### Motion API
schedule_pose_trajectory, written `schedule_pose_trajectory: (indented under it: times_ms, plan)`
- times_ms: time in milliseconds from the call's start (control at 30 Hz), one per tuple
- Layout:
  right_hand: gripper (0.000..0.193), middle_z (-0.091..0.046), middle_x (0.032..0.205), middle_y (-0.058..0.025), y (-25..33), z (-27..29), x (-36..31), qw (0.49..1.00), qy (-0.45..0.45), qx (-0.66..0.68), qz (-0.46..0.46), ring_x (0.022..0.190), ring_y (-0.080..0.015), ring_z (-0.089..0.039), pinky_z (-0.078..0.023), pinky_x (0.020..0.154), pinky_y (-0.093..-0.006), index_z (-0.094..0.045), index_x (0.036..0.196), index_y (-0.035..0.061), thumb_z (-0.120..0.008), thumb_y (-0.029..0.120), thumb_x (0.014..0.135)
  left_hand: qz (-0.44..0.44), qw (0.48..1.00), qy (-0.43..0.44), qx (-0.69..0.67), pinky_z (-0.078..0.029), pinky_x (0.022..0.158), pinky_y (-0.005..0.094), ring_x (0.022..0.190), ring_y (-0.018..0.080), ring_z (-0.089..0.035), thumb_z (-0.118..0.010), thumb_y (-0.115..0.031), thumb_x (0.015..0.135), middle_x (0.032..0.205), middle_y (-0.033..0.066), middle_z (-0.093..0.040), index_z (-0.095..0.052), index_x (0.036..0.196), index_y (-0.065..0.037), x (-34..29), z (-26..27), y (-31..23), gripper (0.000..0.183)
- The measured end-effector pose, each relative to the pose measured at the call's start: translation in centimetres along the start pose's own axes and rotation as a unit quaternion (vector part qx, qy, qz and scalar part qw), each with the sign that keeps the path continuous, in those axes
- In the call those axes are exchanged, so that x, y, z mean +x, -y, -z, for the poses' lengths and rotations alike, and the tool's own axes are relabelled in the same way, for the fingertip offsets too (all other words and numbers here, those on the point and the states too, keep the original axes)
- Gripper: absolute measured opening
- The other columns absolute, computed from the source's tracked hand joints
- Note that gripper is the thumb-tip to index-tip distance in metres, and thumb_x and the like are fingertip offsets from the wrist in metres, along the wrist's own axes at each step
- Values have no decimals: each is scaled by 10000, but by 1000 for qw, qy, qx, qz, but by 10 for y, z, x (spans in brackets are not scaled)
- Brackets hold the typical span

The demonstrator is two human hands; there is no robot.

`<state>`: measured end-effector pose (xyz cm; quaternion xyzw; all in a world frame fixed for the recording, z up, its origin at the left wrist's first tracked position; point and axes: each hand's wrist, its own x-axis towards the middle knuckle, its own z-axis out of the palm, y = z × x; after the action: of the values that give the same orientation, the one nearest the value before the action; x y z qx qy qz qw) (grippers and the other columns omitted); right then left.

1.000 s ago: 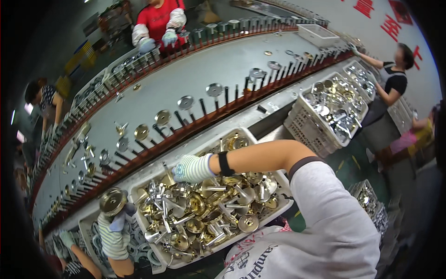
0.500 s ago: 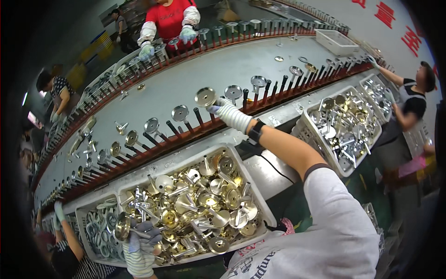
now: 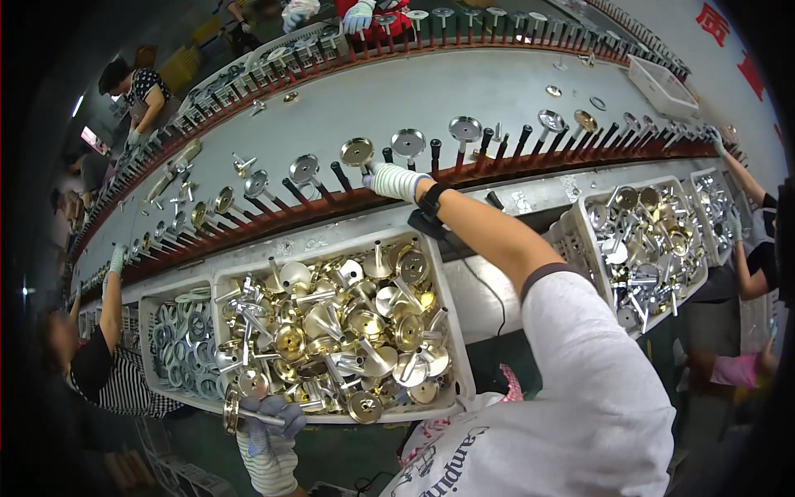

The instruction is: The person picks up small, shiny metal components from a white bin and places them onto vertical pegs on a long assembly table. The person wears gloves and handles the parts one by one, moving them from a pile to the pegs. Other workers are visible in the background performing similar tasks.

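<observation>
My right hand (image 3: 392, 180), in a white striped glove, reaches to the conveyor's near edge. Its fingers are closed round the stem under a brass-coloured round metal disc (image 3: 357, 152), which stands level with the pegs; whether the stem sits over a peg is hidden by the glove. Low in the view, my left hand (image 3: 270, 424), gloved with grey fingertips, grips a brass-coloured disc with a tubular stem (image 3: 232, 412) at the near rim of a white bin (image 3: 460, 364). That bin is heaped with silver and brass stemmed discs (image 3: 364, 321).
Dark-handled pegs (image 3: 436, 156) line the conveyor's red rail, many topped with discs. A second bin (image 3: 157, 356) holds grey rings. Another parts bin (image 3: 595, 265) stands at right. Co-workers are at left (image 3: 108, 331), right (image 3: 754, 248) and across the belt (image 3: 359, 15).
The view has shifted. My right hand has brought its disc down among the row of pegs. My left hand has drawn its stemmed disc back out of the bin toward me.
</observation>
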<state>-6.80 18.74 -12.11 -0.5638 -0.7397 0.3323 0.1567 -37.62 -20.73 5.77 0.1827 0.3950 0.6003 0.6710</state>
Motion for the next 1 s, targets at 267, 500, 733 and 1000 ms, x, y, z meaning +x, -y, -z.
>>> schedule_pose_trajectory:
  times_ms: [267,500,733,1000]
  plan:
    - [462,-679,913,-147,81,15,-208,940,183,-229,175,891,-339,-652,-510,822,-432,-542,1211,100,-624,381,854,-33,980,96,174,-550,693,347,826,243,-612,-660,-279,892,988,130,-580,-475,1107,-66,38,-48,-21,355]
    - [353,-657,890,-195,65,60,-247,992,63,-10,110,846,-362,-648,-508,730,-428,-553,1066,68,-623,323,832,-65,937,221,262,-584,614,309,759,216,-685,-584,-254,937,1013,188,-651,-496,1184,-20,73,-223,-29,352]
    - [262,-629,874,-53,-57,137,-314,734,-123,668,15,752,-133,-605,-512,710,-300,-531,1019,78,-652,255,868,-15,962,232,145,-540,863,381,1007,283,-625,-646,-172,901,1186,173,-589,-518,1153,-95,233,-294,116,293]
    - [256,-648,984,-68,-140,251,-285,707,-421,567,32,858,-143,-614,-486,776,-270,-590,1106,23,-616,31,851,-251,817,-2,519,-436,888,329,961,199,-599,-638,-283,908,1122,121,-671,-601,1203,-28,437,-211,283,391]
